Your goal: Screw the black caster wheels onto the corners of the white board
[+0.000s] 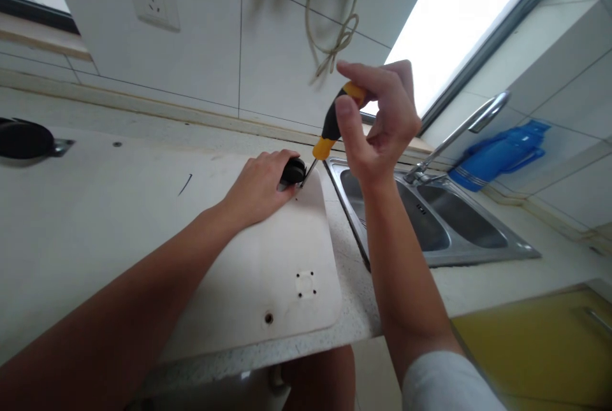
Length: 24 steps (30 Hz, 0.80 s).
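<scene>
A white board with rounded corners lies flat on the speckled counter. Near its far right corner my left hand grips a black caster wheel and presses it against the board. My right hand is closed round the yellow and black handle of a screwdriver. The tool slants down to the left, its tip at the wheel's mounting plate; any screw there is too small to make out. Four-hole marks and a larger hole show at the board's near right corner.
Another black caster is fixed at the board's far left. To the right are a steel double sink, a faucet and a blue thermos jug. A tied cord hangs on the tiled wall beside a socket.
</scene>
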Available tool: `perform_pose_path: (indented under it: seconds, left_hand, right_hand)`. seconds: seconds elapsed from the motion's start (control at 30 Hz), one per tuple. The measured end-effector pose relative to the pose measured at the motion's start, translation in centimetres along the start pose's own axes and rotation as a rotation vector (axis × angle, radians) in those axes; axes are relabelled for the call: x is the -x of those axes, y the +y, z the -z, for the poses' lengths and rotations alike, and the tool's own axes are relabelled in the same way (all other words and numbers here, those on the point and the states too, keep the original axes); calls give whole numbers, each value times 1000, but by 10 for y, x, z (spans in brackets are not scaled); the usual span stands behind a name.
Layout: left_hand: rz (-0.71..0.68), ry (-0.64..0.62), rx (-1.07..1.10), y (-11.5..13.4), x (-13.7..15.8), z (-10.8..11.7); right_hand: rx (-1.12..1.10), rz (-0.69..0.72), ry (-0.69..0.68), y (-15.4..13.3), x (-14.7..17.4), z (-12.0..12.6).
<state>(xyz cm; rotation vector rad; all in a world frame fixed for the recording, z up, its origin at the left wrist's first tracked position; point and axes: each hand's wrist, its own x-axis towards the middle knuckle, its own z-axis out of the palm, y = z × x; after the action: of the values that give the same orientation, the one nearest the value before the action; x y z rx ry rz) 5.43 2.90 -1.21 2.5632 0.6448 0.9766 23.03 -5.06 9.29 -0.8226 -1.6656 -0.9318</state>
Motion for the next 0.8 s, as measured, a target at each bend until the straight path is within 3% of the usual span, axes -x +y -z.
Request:
perform_pose_path:
  seconds: [0.1, 0.27, 0.4, 0.47, 0.53, 0.6, 0.7, 0.8]
  left_hand:
    - [-11, -3, 12, -1, 0, 0]
    - [-2, -12, -6, 0, 1, 1]
    - [13, -18, -8, 2, 1, 2]
    - [17, -22, -11, 3, 0, 2]
    - [23, -20, -17, 3, 0, 2]
    - [23, -19, -20, 3, 0, 2]
    - [11, -14, -17, 2, 0, 1]
    - [-5, -8, -11, 1, 0, 0]
  right_hand:
    - [55, 22, 133, -1, 2, 3]
    - [140, -88, -79, -6, 1, 11]
    - [224, -35, 10, -7, -4, 13]
    - [127, 25, 12, -7, -6, 15]
    - [-5, 20, -81, -8, -8, 17]
    - [-4, -18, -161, -10, -12, 19]
    - [261, -103, -255, -20, -24, 27]
    - [400, -268, -477, -38, -41, 38]
